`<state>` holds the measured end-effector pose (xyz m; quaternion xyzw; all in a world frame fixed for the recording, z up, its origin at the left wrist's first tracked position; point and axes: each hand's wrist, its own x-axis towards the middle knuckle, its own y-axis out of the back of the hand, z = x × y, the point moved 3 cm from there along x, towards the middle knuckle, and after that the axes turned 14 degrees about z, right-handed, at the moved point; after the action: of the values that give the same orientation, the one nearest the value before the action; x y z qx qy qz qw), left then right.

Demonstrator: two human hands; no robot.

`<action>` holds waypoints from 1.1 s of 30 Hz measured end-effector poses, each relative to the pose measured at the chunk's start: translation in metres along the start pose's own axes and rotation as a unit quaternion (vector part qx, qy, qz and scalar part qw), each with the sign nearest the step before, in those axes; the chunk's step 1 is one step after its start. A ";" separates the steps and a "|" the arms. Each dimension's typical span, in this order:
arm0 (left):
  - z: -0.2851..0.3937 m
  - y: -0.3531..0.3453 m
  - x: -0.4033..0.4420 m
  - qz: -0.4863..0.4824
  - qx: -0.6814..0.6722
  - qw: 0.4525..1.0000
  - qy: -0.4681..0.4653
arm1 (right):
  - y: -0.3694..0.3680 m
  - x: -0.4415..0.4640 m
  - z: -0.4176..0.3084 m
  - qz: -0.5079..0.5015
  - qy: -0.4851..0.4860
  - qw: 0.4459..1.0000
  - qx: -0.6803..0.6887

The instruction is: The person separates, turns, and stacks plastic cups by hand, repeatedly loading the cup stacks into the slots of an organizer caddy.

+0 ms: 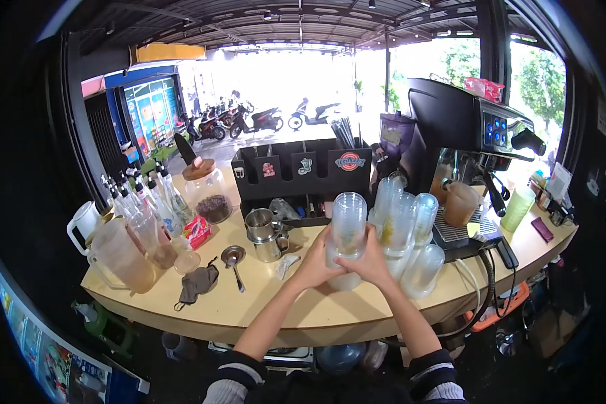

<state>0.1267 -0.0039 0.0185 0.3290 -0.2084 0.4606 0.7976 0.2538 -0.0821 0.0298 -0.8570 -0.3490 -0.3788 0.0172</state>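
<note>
My left hand [320,261] and my right hand [372,258] are wrapped around a clear cup [349,214] from both sides, above the near part of the counter. The cup stands upside down, its base up, and another clear cup seems to sit beneath it, partly hidden by my fingers. Just right of my right hand, more clear cups [400,225] stand inverted in stacks, and a single one [423,271] is closest to the counter edge. To the left of my left hand lies a small crumpled white wrapper [287,266], beside stacked metal pitchers [266,236].
The wooden counter [215,303] also holds a strainer spoon [234,259], a dark face mask [198,284], plastic pitchers [118,254], syrup bottles [172,192] and a lidded jar [209,192]. A black organizer [303,168] stands behind; an espresso machine [458,128] is at right.
</note>
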 end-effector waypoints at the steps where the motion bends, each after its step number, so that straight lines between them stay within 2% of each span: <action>1: 0.001 -0.005 0.003 0.004 -0.066 0.997 0.036 | 0.000 -0.001 0.001 0.004 0.007 1.000 0.005; 11: -0.027 -0.025 0.003 0.036 -0.171 0.984 0.046 | 0.001 0.000 -0.004 0.051 -0.020 0.998 -0.001; 13: -0.019 -0.022 0.003 0.046 -0.142 0.988 0.044 | 0.000 0.008 -0.008 0.088 0.002 0.996 0.007; 17: -0.014 -0.016 0.003 0.016 -0.127 0.990 0.062 | 0.005 0.027 -0.038 0.094 0.042 0.995 0.015; 19: -0.008 -0.008 0.003 0.004 -0.107 0.992 0.065 | 0.007 0.035 -0.056 0.092 0.096 0.991 -0.026; 20: -0.008 -0.001 0.004 0.009 -0.106 0.992 0.063 | 0.009 0.037 -0.064 0.089 0.101 0.991 -0.024; 22: -0.007 0.026 0.007 0.049 -0.156 0.985 0.057 | 0.008 0.042 -0.084 0.072 0.186 0.979 -0.046; 24: 0.000 0.053 0.009 0.117 -0.253 0.959 0.041 | 0.000 0.040 -0.096 0.076 0.221 0.970 -0.071; 29: 0.030 0.124 -0.002 0.279 -0.264 0.923 -0.032 | -0.041 0.022 -0.116 0.030 0.280 0.950 -0.136; 30: 0.025 0.134 -0.003 0.283 -0.261 0.922 -0.037 | -0.052 0.019 -0.115 0.010 0.295 0.946 -0.137; 32: 0.012 0.154 -0.006 0.246 -0.210 0.944 0.069 | -0.070 0.010 -0.116 -0.011 0.306 0.943 -0.132; 33: 0.003 0.165 -0.005 0.240 -0.175 0.954 0.038 | -0.073 0.010 -0.116 -0.022 0.257 0.964 -0.060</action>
<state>-0.0202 0.0499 0.0725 0.1063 -0.3279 0.6073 0.7158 0.1394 -0.0553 0.1017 -0.7222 -0.3283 -0.6071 0.0464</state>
